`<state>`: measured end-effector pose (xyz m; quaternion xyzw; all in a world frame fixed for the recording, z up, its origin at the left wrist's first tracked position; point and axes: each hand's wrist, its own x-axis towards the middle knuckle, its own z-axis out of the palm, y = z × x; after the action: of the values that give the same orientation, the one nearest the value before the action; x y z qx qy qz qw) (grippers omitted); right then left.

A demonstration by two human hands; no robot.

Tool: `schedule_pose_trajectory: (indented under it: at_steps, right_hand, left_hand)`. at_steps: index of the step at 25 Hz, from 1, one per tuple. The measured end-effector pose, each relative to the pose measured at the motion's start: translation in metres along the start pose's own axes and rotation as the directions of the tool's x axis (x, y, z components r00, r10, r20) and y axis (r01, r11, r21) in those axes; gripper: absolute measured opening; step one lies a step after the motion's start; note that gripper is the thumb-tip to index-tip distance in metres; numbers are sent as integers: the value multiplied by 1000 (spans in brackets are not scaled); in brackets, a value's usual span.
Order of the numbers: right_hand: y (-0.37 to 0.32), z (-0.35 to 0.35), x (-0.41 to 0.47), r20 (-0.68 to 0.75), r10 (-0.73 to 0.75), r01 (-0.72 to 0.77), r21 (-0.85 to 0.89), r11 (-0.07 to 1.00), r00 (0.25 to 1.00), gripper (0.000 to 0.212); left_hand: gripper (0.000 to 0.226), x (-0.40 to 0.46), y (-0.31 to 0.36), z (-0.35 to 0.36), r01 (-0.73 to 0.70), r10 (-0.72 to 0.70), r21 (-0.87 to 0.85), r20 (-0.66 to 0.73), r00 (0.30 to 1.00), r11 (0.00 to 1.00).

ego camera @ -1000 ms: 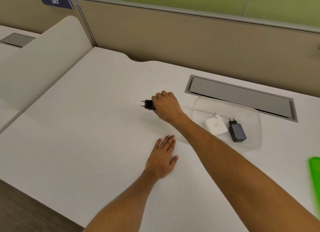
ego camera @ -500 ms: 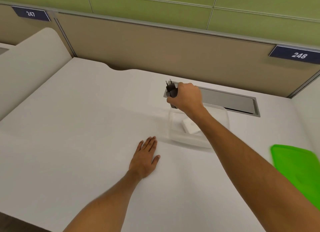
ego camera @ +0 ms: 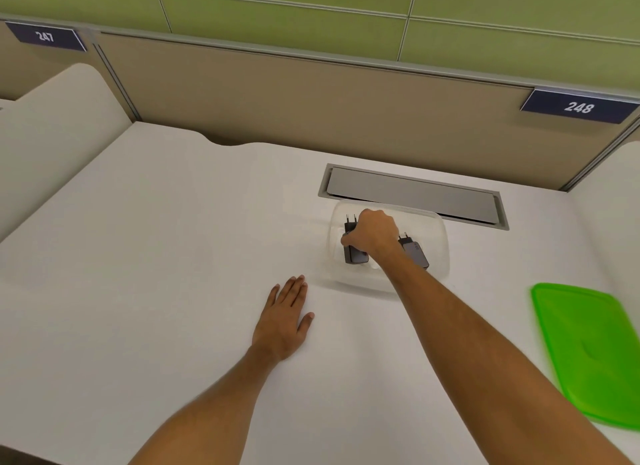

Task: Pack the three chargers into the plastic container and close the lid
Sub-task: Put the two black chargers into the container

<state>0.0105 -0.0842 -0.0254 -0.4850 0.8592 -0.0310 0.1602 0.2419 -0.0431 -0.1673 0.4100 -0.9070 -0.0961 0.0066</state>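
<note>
A clear plastic container (ego camera: 440, 256) stands on the white desk. My right hand (ego camera: 375, 234) is inside it, shut on a black charger (ego camera: 353, 253) whose two prongs point away from me. A dark grey charger (ego camera: 415, 255) lies in the container just right of my wrist. My hand and forearm hide the white charger; only a sliver of white shows below the black one. My left hand (ego camera: 285, 317) rests flat on the desk, fingers apart, holding nothing. The green lid (ego camera: 588, 346) lies on the desk at the right.
A grey cable hatch (ego camera: 412, 194) is set into the desk right behind the container. Beige partition panels with number plates 247 (ego camera: 46, 36) and 248 (ego camera: 578, 107) close off the back. Side dividers rise at the desk's left and right edges.
My right hand carried the black charger from the desk at the left, over the rim, and lowered it into the container. My left hand stayed flat. The view shifted right, so the lid shows.
</note>
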Motion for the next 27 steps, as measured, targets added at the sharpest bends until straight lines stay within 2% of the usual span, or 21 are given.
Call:
schedule_pose_trajectory:
  at_steps: [7,13,16,19,21,24,27]
  right_hand:
    - [-15,31,6,106,-5,19,-133,991,994,33]
    - [-20,45,10,100,-17,37,-202,979,995,27]
    - [-18,43,10,95,-23,40,-180,983,995,32]
    - [-15,32,9,42,-32,38,-142,989,999,42]
    - [-10,20,6,-27,-41,38,-113,993,999,36]
    - [5,-2,-2,-128,-57,47,-80,996,990,12]
    - [33,-21,-19,-239,-46,36,-48,998,970,14]
  left_hand:
    - [65,0,-1,-1,-1,1,1,-1,1000,1000]
    - [64,0,1,-3,-6,6,-6,-17,1000,1000]
    - [64,-1,0,-2,-3,3,-7,-18,1000,1000]
    - [65,-1,-1,-1,-2,2,-8,-4,1000,1000]
    - [65,-1,-2,0,-2,2,-8,7,1000,1000]
    - [64,-1,-1,-2,1,-1,-18,16,1000,1000]
    - [63,-3,0,-4,2,-1,-5,39,999,1000]
